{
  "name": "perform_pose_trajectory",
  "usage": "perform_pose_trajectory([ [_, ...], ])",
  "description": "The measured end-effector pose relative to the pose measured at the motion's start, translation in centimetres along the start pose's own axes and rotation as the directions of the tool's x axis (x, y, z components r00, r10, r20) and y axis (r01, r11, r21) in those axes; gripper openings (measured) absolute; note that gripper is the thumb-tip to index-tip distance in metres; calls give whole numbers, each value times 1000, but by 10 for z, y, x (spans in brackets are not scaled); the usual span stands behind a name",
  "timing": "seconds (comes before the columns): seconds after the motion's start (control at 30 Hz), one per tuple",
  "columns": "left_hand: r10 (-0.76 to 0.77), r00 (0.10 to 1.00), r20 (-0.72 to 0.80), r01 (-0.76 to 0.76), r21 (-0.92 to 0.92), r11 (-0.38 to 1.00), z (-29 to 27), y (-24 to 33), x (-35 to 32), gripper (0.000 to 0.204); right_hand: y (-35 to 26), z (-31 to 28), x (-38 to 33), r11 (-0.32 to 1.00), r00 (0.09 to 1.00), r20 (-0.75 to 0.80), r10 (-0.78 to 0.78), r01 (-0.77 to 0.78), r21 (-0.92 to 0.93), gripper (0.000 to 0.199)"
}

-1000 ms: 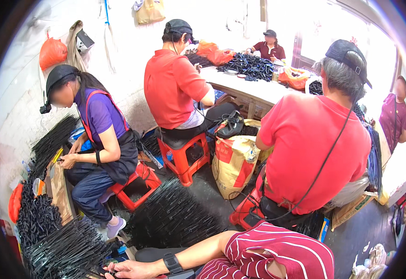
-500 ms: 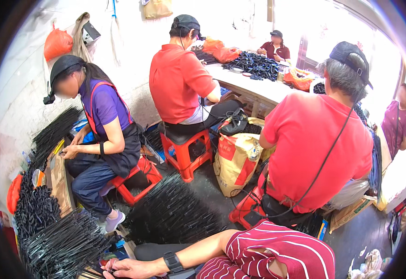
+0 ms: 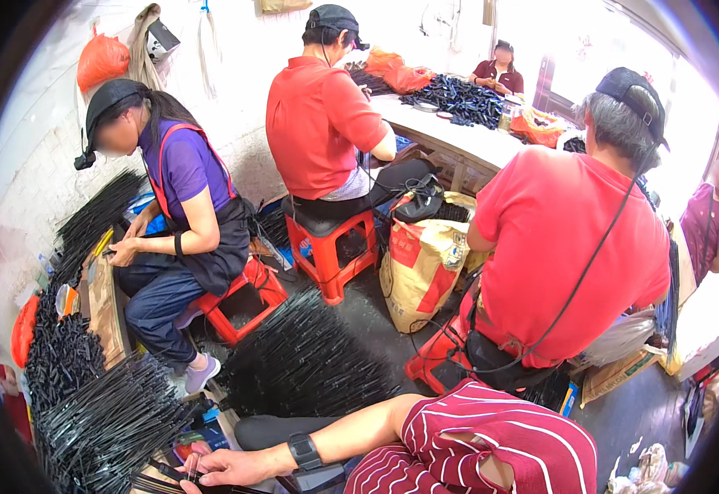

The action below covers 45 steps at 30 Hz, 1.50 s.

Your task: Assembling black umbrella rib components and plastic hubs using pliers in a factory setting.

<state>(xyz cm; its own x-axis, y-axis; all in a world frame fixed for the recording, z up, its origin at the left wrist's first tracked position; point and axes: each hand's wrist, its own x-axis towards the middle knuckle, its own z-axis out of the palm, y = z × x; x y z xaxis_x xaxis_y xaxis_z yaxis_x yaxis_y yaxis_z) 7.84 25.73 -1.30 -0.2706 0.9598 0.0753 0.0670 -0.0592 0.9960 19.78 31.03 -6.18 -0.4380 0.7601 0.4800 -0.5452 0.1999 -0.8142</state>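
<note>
My right hand [image 3: 232,467] reaches in at the bottom left, with a dark band [image 3: 303,451] on its wrist. Its fingers are closed in a pinch beside several thin black strips [image 3: 160,471] at the lower edge. What sits between the fingertips is too small to make out. Just beyond the hand lies a large heap of thin black rods [image 3: 116,416]. My left hand does not show.
More black rods [image 3: 302,358] spread over the floor ahead. A person in purple [image 3: 195,189] sits at the left handling a small dark piece; two people in red sit on red stools [image 3: 326,255]. A yellow sack [image 3: 421,284] stands between them, near a long table [image 3: 433,128] with dark parts.
My right hand stays near the rod heap, its fingers drawn closer together around the strips. The view has shifted slightly. The person in purple still works on a small piece.
</note>
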Motion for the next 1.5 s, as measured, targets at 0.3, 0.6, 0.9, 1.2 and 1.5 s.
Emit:
perform_pose_trajectory([
  [0.3, 54, 982, 182, -12, -222, 975, -1, 9, -12, 47, -17, 18, -13, 971, 986, -49, 160, -166, -171, 28],
  [0.6, 37, 990, -139, -90, -394, 915, -43, -10, -26, 35, 1, 59, 1, 978, 999, 26, 32, -26, -207, 30],
  [0.9, 0, 983, -185, -86, -456, 886, -87, -9, -36, 32, 32, 90, 15, 874, 865, 194, 463, -482, 65, 12],
  [1.2, -41, 911, -410, -166, -455, 875, -113, -10, -74, 32, 39, 127, 12, 802, 757, 381, 531, -594, 63, 16],
  [1.5, 14, 899, -439, -248, -481, 841, -138, -16, -115, 35, 48, 164, -9, 884, 779, 429, 458, -451, -124, 18],
])
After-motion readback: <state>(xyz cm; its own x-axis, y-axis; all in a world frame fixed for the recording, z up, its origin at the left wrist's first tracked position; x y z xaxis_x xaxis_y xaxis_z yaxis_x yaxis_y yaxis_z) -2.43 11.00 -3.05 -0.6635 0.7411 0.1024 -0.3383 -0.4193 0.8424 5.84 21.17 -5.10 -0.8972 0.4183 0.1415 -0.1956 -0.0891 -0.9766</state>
